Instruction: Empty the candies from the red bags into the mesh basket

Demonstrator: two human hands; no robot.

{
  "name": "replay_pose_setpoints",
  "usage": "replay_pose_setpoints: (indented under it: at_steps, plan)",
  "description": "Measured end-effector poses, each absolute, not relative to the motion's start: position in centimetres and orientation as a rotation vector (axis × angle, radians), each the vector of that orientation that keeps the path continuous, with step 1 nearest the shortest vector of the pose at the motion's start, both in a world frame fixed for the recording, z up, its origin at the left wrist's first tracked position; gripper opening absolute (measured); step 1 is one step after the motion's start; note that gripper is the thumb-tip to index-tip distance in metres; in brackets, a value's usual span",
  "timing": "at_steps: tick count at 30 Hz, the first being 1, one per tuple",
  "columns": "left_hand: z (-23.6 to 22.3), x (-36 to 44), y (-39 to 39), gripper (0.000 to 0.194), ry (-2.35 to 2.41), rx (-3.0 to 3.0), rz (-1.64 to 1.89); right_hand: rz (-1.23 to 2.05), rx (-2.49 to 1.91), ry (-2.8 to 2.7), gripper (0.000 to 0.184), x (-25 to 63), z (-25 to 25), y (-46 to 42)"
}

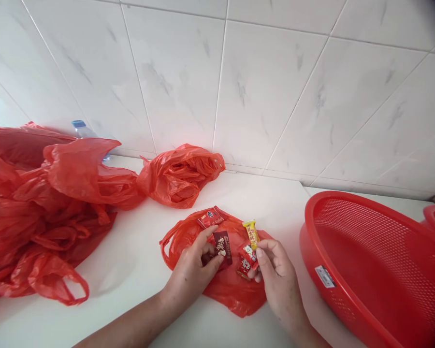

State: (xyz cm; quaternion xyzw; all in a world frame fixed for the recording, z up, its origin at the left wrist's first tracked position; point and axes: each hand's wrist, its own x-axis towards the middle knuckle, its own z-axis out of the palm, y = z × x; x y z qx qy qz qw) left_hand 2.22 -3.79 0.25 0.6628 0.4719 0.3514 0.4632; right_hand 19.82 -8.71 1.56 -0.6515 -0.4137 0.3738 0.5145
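A red plastic bag [235, 290] lies spread on the white table, with small wrapped snacks on top of it. My left hand [194, 266] is closed around the left side of a dark brown snack packet [223, 247], its thumb and index finger at the packet's edges. My right hand [279, 280] pinches a yellow-wrapped candy [251, 233] at its lower end. Just below that candy, a red-wrapped snack with a white cartoon figure [248, 258] touches the right fingers. A flat red packet [211, 217] rests at the bag's upper edge.
Crumpled red plastic bags [29, 208] pile up on the left, with another bundled red bag [181, 174] near the wall. Behind the pile stands a bottle with a blue cap [79, 124]. A large red perforated basket [313, 246] stands at right. The tiled wall [181, 72] bounds the table's back.
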Motion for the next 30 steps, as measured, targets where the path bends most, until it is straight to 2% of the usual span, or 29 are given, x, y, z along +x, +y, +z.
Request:
replay_pose_setpoints:
  at_steps: [9,14,23,27,30]
  plan:
    - [0.2,2.2,-3.9,0.052,1.125,1.627,0.9,0.959,-1.503,-0.99,0.026,19.8,1.2,-8.6]
    - [0.5,2.3,-3.8,0.046,1.153,1.507,0.934,0.879,-1.587,-1.03,0.025,20.2,0.8,-8.6]
    - [1.0,2.3,-3.9,0.05,0.99,1.257,1.004,0.621,-1.585,-1.328,0.018,19.8,1.2,-9.1]
    - [1.5,2.7,-4.7,0.05,0.936,1.191,0.95,0.776,-1.523,-1.38,0.02,19.1,1.4,-9.5]
    - [1.6,3.1,-5.2,0.048,0.884,1.148,0.913,1.012,-1.438,-1.33,0.024,18.8,2.0,-9.6]
